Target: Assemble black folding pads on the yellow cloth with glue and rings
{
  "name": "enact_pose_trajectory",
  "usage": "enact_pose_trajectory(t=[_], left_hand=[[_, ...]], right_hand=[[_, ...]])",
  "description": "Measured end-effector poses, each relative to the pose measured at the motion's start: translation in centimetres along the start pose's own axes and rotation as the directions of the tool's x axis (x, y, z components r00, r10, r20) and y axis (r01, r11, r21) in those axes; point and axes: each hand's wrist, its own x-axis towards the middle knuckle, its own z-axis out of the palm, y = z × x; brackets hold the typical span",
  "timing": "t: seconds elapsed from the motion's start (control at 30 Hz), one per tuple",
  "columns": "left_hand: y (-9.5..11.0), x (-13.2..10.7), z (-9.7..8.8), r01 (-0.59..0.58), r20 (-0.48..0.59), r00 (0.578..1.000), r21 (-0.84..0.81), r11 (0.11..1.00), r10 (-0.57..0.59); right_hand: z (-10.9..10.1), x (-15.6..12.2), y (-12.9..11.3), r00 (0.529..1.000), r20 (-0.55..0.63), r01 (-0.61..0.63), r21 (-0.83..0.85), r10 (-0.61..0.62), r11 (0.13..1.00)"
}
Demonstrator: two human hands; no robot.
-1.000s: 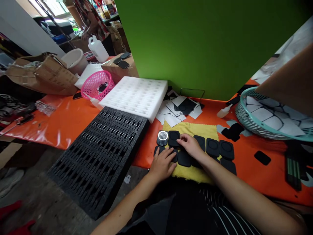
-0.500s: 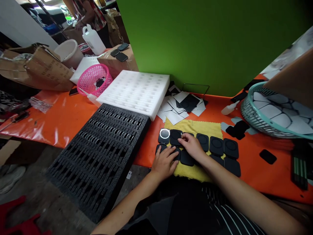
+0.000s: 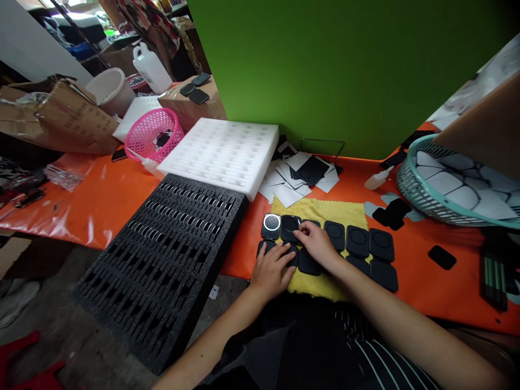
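Two rows of black rounded-square pads lie on a yellow cloth (image 3: 320, 208). My left hand (image 3: 273, 268) rests palm down with spread fingers over the near-row pads at the left. My right hand (image 3: 319, 244) has its thumb and fingertips pinched at the right edge of a far-row black pad (image 3: 289, 226) with a ring mark. A thin bright edge shows by those fingertips; what they hold is too small to make out. At the far left of the row, an opened pad (image 3: 271, 225) shows a silver ring around a mesh-like disc. My right hand partly covers neighbouring pads.
A black slotted foam tray (image 3: 162, 265) with rows of metal rings stands at left, a white foam tray (image 3: 223, 151) behind it. Paper squares (image 3: 290, 184), a green panel (image 3: 325, 70), a pink basket (image 3: 156, 135), a teal basket (image 3: 426, 195) and a small bottle (image 3: 377, 179) surround the cloth.
The view has shifted slightly. My right fingertips stay at the same pad's edge, and the pad's surface looks a little more tilted or shiny. My left hand keeps its place.
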Motion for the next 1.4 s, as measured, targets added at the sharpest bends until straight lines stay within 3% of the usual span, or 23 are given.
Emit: enact_pose_trajectory(t=[0.57,0.97,1.1,1.27,1.33,1.4], left_hand=[[-0.2,0.0,0.3,0.009,0.005,1.000,-0.007,1.000,-0.009],[-0.4,0.0,0.4,0.014,0.020,1.000,-0.005,1.000,-0.014],[-0.4,0.0,0.4,0.019,0.021,1.000,-0.004,1.000,-0.019],[-0.3,0.1,0.3,0.027,0.015,1.000,-0.005,1.000,-0.027],[-0.3,0.1,0.3,0.026,0.012,1.000,-0.010,1.000,-0.026],[-0.3,0.1,0.4,0.025,0.008,1.000,-0.013,1.000,-0.025]], right_hand=[[-0.2,0.1,-0.4,0.998,0.033,-0.047,-0.068,0.049,0.997],[0.0,0.4,-0.4,0.999,0.048,0.026,-0.226,-0.016,0.974],[0.0,0.3,-0.9,0.996,0.079,0.071,-0.402,-0.043,0.913],[-0.6,0.6,-1.6,0.976,0.117,0.216,-0.660,-0.185,0.720],[-1.0,1.2,-1.5,0.980,0.036,0.165,-0.709,-0.198,0.686],[-1.3,2.2,-1.2,0.985,-0.031,0.099,-0.698,-0.168,0.709]])
